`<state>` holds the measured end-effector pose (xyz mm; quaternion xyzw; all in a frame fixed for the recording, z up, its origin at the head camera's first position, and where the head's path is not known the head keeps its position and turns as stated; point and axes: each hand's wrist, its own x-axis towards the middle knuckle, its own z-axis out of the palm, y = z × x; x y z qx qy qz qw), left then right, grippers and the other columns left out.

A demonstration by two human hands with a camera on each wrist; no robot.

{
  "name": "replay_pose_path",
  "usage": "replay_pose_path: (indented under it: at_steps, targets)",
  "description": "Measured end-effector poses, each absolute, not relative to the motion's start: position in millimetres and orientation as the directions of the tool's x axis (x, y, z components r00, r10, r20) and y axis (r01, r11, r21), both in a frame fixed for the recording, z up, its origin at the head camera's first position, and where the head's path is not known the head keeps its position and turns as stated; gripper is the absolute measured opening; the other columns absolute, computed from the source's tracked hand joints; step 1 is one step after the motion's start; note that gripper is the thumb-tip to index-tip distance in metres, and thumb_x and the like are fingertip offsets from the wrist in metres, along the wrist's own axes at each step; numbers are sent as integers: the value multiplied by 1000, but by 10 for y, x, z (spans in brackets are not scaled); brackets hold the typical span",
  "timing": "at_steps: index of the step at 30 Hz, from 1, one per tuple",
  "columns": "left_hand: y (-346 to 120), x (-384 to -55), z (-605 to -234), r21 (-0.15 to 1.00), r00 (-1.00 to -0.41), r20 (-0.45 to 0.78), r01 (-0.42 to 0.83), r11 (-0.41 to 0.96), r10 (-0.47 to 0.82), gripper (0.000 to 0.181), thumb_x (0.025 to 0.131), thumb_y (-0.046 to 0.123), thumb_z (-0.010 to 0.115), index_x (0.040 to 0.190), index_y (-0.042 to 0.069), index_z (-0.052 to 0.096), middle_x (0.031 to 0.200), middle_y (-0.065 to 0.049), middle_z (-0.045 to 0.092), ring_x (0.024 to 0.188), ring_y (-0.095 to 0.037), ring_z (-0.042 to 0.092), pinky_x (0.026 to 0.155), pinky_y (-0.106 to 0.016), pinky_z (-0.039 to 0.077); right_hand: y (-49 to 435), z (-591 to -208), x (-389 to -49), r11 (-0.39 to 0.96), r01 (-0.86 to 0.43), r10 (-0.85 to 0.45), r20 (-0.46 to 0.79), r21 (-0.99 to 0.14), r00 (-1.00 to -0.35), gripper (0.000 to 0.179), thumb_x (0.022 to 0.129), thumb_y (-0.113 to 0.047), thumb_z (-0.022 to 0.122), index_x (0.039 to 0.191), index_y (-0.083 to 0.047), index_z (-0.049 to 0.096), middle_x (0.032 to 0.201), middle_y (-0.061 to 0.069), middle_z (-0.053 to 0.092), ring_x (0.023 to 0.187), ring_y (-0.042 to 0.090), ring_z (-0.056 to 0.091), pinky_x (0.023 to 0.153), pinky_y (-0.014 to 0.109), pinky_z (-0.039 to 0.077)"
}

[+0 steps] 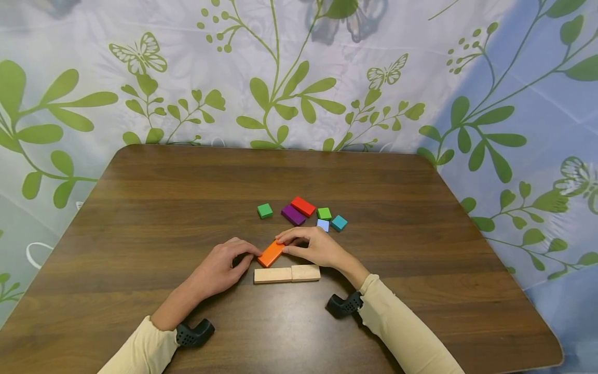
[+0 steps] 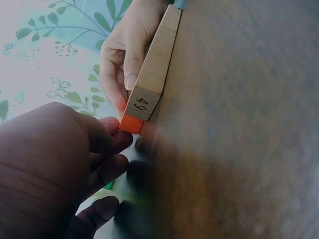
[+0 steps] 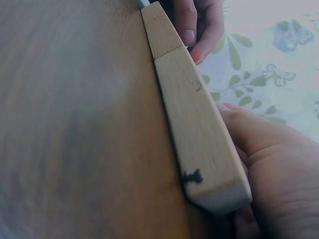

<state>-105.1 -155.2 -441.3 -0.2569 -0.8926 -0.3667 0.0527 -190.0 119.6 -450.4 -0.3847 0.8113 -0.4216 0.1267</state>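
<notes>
An orange wooden block (image 1: pixel 271 253) lies slanted on the table between the two hands. My right hand (image 1: pixel 317 246) pinches its far end with thumb and fingertips. Fingertips of my left hand (image 1: pixel 223 267) touch the block's near left end, the other fingers loosely bent and spread. Just nearer to me, two plain wooden blocks lie end to end in a row: a left one (image 1: pixel 273 275) and a right one (image 1: pixel 306 272). In the left wrist view the left plain block (image 2: pixel 154 64) bears a handwritten number and partly hides the orange block (image 2: pixel 131 124).
Beyond the hands lie a green block (image 1: pixel 264 210), a purple block (image 1: pixel 293 214), a red block (image 1: pixel 303 206), a light green block (image 1: pixel 324 213), a teal block (image 1: pixel 339 223) and a pale blue block (image 1: pixel 323 224) close by the right hand. A leaf-patterned cloth (image 1: pixel 289 67) hangs behind the table.
</notes>
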Motion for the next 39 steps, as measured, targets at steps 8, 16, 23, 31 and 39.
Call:
replay_pose_path:
  at_steps: [8, 16, 23, 31, 39]
  targets:
    - [-1545, -1052, -4410, 625, -866, 278, 492, 606, 416, 21, 97, 4, 69, 112, 17, 77, 109, 6, 75, 103, -13, 66, 87, -39, 57, 1189, -4501, -1894, 360, -526, -729, 120, -770, -674, 24, 99, -23, 72, 123, -19, 75, 130, -2, 71, 113, 11, 67, 92, 28, 56]
    - [-1541, -1055, -4409, 626, -872, 268, 481, 614, 409, 21, 97, 5, 69, 113, 18, 77, 110, 5, 75, 102, -13, 66, 87, -39, 57, 1177, -4513, -1903, 368, -532, -726, 122, -762, -677, 25, 99, -23, 72, 124, -19, 75, 130, -1, 71, 106, 8, 69, 92, 27, 56]
    - [-1543, -1061, -4422, 623, -870, 269, 485, 614, 414, 21, 97, 6, 70, 113, 18, 76, 110, 6, 74, 101, -12, 65, 87, -38, 57, 1175, -4496, -1887, 376, -530, -722, 117, -760, -681, 26, 99, -26, 71, 125, -20, 75, 130, -2, 71, 103, 6, 69, 92, 27, 56]
    - [-1540, -1065, -4408, 622, -867, 269, 489, 612, 419, 20, 97, 6, 70, 113, 18, 76, 109, 6, 74, 101, -12, 65, 87, -39, 57, 1173, -4495, -1889, 401, -517, -711, 98, -756, -696, 27, 100, -26, 71, 126, -23, 75, 127, -5, 72, 103, 6, 69, 91, 28, 56]
    - [-1552, -1056, -4404, 623, -867, 274, 489, 610, 415, 20, 97, 7, 70, 112, 17, 76, 109, 6, 75, 99, -12, 64, 84, -36, 57, 1151, -4490, -1890, 389, -516, -719, 99, -763, -688, 26, 100, -25, 71, 125, -21, 75, 118, -6, 74, 98, 6, 68, 89, 29, 57]
